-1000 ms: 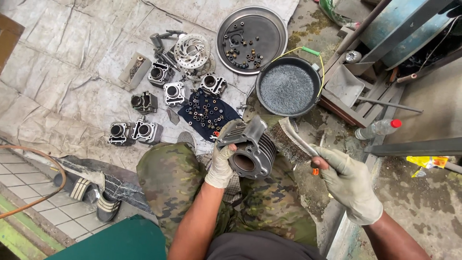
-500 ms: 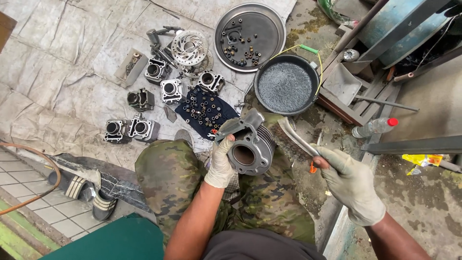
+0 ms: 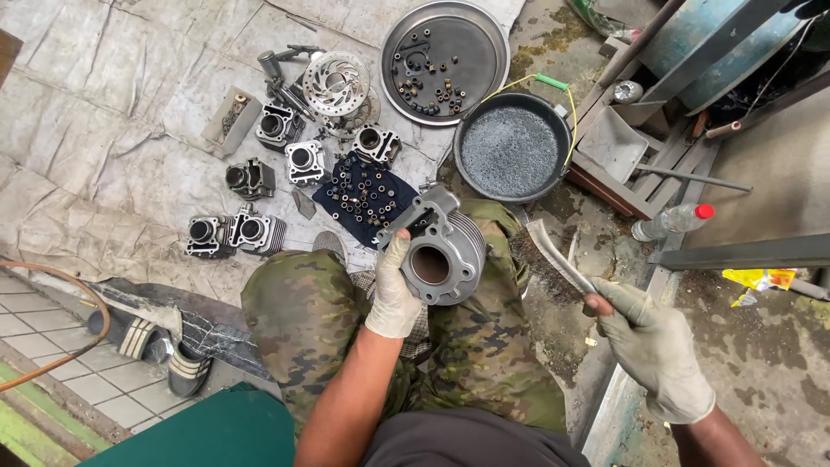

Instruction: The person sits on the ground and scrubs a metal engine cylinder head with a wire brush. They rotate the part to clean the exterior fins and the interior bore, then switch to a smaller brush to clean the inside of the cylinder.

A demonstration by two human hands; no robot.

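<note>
Over the lap of camouflage trousers, the gloved left hand is wrapped around the side of a finned engine cylinder, bore facing up, resting on the right knee; the gloved right hand is closed on the handle of a wire brush, held off to the right, well apart from the cylinder; beyond the knees a dark cloth of small parts lies just beside the cylinder's far edge; a black basin of grey grit sits near, a round metal tray behind it; more cylinders spread left on the tarp, with open room around them; a plastic bottle lies right.
</note>
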